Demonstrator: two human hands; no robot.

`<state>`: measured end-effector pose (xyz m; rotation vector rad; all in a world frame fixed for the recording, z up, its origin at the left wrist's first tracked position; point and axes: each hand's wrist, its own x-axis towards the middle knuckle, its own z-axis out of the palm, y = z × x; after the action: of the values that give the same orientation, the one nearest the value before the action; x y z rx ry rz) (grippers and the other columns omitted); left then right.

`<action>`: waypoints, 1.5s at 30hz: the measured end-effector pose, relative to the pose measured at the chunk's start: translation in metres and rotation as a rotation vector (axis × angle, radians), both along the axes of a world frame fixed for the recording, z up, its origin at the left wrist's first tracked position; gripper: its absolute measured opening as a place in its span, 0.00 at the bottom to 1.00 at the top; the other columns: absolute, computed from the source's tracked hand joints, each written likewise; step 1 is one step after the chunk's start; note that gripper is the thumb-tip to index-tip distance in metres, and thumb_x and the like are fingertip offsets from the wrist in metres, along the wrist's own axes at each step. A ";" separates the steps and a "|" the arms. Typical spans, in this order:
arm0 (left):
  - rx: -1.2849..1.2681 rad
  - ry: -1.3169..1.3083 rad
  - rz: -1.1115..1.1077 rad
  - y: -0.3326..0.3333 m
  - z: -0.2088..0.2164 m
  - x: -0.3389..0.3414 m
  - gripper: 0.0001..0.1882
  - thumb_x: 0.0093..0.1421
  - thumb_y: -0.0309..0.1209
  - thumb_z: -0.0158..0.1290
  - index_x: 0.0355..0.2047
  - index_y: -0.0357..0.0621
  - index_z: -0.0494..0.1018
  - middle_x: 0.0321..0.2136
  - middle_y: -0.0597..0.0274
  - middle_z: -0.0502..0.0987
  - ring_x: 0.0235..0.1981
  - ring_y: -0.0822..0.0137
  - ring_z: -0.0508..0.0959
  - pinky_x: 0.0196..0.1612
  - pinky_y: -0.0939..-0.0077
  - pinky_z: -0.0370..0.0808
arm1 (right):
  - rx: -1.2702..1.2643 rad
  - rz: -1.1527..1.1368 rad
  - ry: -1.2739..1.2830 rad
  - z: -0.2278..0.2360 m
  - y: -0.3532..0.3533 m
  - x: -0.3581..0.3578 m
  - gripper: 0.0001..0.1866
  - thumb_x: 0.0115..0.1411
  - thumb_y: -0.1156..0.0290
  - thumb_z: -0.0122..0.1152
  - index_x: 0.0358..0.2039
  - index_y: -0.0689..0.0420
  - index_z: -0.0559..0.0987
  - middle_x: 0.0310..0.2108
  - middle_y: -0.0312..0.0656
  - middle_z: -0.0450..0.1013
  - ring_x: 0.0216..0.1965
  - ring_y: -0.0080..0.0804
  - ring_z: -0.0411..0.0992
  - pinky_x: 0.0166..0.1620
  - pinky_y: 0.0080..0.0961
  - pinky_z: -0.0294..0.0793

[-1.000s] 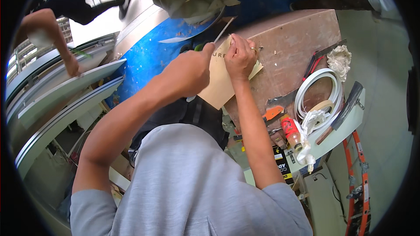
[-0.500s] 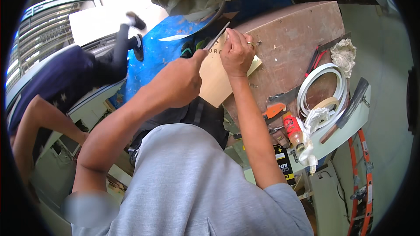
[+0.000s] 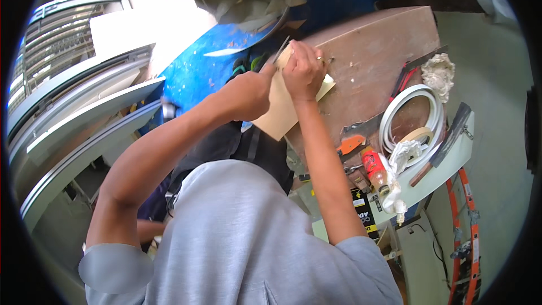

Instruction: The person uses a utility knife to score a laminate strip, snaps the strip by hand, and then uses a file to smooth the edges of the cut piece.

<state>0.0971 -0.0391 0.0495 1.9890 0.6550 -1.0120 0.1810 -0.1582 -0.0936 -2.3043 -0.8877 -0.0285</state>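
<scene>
My left hand (image 3: pixel 247 96) is closed round a thin grey metal tool that looks like a file (image 3: pixel 282 48). The tool's narrow end points up and away, close to the edge of a tan flat panel (image 3: pixel 275 114). Just right of it my right hand (image 3: pixel 305 71), with a ring on one finger, is closed on the panel's upper part and steadies it. The panel leans over the near left edge of a worn brown work surface (image 3: pixel 361 79). My fingers hide much of its top, and the exact contact between tool and panel cannot be made out.
On the right lie a white coiled strip (image 3: pixel 388 121), a roll of tape (image 3: pixel 420 134), a handsaw (image 3: pixel 451 135), an orange-handled tool (image 3: pixel 351 144), a red-labelled bottle (image 3: pixel 375 168) and crumpled cloth (image 3: pixel 438 73). An orange ladder (image 3: pixel 454 214) stands lower right. Blue sheeting (image 3: pixel 189 73) covers the floor ahead.
My left hand has moved right and slightly forward, nearer my right hand, with the tool. The person at the left has moved mostly out of sight behind my arm. My right hand keeps its hold.
</scene>
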 end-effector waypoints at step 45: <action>-0.028 -0.002 -0.078 0.012 -0.018 -0.027 0.32 0.59 0.20 0.46 0.66 0.33 0.57 0.34 0.29 0.79 0.40 0.34 0.80 0.43 0.42 0.74 | -0.433 -0.058 0.005 0.009 -0.003 -0.027 0.29 0.64 0.65 0.57 0.67 0.46 0.72 0.72 0.46 0.60 0.73 0.52 0.54 0.71 0.66 0.43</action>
<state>0.0701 -0.0268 0.0314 2.0038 0.5625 -1.0604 0.1540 -0.1616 -0.0845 -2.7280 -0.8917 0.1595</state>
